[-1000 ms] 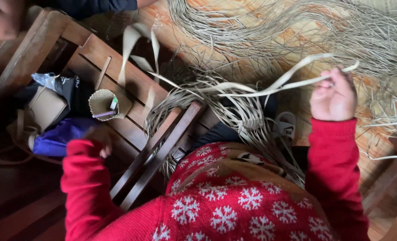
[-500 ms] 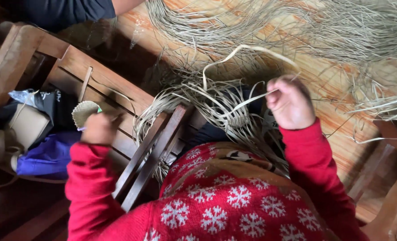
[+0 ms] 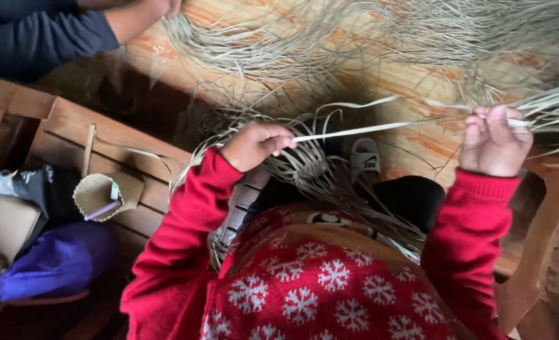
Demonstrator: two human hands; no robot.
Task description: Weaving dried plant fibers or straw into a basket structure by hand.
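Hands first: your left hand [image 3: 257, 143] sits low and near the middle, knuckles up, fingers curled and pinching one end of a pale flat strip [image 3: 355, 130]. Your right hand [image 3: 493, 141] is raised out to the side, fingers closed into a loose fist around the other end of that strip, so it runs taut and nearly level between the two hands. Both arms wear red sleeves, elbows bent, forearms angled up and outward from your lap.

Under the strip lies a half-woven piece [image 3: 304, 167] of the same pale fibre, loose ends fanning out over your knees. Beyond it, a heap of loose strands [image 3: 367, 38] covers the orange-brown floor. Another person's forearm in a dark sleeve [image 3: 40, 38] reaches in at the top left corner.

To your left, on a wooden slatted bench [image 3: 109, 135], stands a small woven cup [image 3: 100, 195] holding a thin stick. Beside it lie a rounded purple bag [image 3: 56, 261] and a tan, box-shaped package [image 3: 5, 223]; any markings on them are too small to tell.
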